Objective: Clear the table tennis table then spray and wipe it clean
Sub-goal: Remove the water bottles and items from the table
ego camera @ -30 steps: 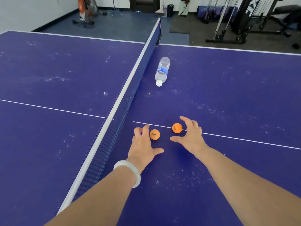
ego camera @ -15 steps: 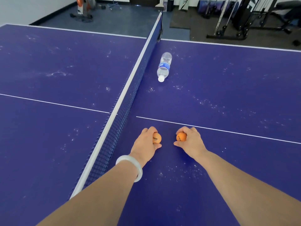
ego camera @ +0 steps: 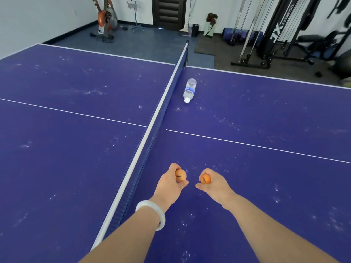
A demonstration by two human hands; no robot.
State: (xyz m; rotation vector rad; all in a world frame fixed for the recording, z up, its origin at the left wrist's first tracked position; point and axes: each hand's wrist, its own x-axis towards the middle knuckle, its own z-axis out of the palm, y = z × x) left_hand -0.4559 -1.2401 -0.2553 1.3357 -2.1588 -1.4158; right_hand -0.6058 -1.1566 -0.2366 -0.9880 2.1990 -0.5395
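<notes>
Head view: left hand (ego camera: 169, 184) fingers grip one orange ball (ego camera: 180, 175), right hand (ego camera: 214, 184) fingers another (ego camera: 206, 179).

Table tennis table (ego camera: 66, 168): purple-blue, white lines. Two balls (ego camera: 180, 175) (ego camera: 206, 179): orange. Water bottle (ego camera: 189, 90): clear, blue label, white cap.

Bare forearms; white bangle (ego camera: 152, 213) on left wrist.
</notes>
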